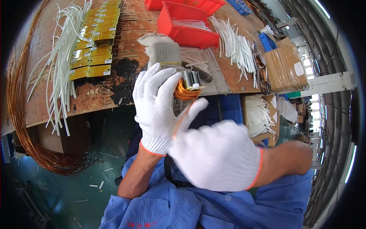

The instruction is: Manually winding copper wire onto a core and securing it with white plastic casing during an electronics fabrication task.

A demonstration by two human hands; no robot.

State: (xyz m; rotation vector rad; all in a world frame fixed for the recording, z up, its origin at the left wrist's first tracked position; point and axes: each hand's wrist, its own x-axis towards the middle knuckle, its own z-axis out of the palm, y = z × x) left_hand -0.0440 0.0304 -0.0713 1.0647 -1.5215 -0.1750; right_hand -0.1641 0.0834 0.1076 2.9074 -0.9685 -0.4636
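Observation:
My left hand, in a white knitted glove with an orange cuff, grips a copper wire coil at the table's front edge. Grey cylindrical metal parts and a small white piece stand at the coil's far right side. From the coil a strand of copper wire runs toward me. My right hand, gloved alike and smeared by motion, is closed on the wire's near end in front of my left wrist; its fingertips are hidden. A wrapped grey cloth block lies just beyond my left fingers.
Yellow sheet-wrapped pieces and white tubes lie at left. A long copper wire bundle hangs over the table's left edge. Red bins stand at the back. More white tubes, scissors and cardboard boxes are at right.

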